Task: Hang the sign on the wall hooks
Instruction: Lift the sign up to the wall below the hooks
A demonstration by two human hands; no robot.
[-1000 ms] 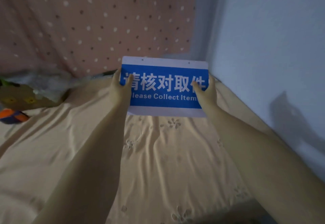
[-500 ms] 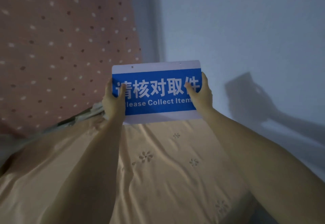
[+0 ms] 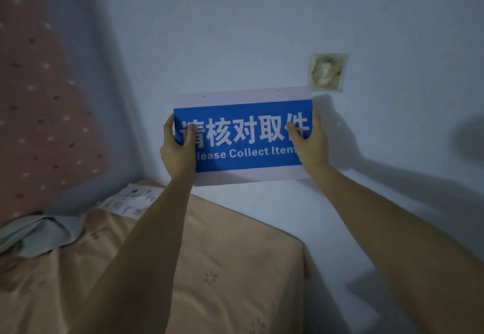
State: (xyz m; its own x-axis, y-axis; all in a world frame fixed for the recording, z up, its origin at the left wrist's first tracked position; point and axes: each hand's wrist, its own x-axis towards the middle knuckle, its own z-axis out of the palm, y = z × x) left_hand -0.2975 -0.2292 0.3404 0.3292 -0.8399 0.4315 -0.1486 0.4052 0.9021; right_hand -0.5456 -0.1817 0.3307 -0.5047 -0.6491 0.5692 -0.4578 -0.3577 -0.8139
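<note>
I hold a blue and white sign (image 3: pixel 243 134) with white Chinese characters and "Please Collect Item" upright in front of the pale wall (image 3: pixel 262 32). My left hand (image 3: pixel 176 150) grips its left edge and my right hand (image 3: pixel 311 145) grips its right edge, thumbs on the front. Two small holes sit in the white top strip. A square adhesive hook pad (image 3: pixel 327 71) is stuck on the wall just above the sign's top right corner. I see no second hook.
Below lies a bed with a tan flowered sheet (image 3: pixel 222 268), its edge against the wall. A pink dotted curtain (image 3: pixel 39 111) hangs at the left. Crumpled grey cloth (image 3: pixel 39 234) and printed paper (image 3: pixel 131 200) lie at the bed's far corner.
My view has swung right and up toward the wall. Both hands have carried the sign from over the bed up to the wall, and the hook pad has come into view.
</note>
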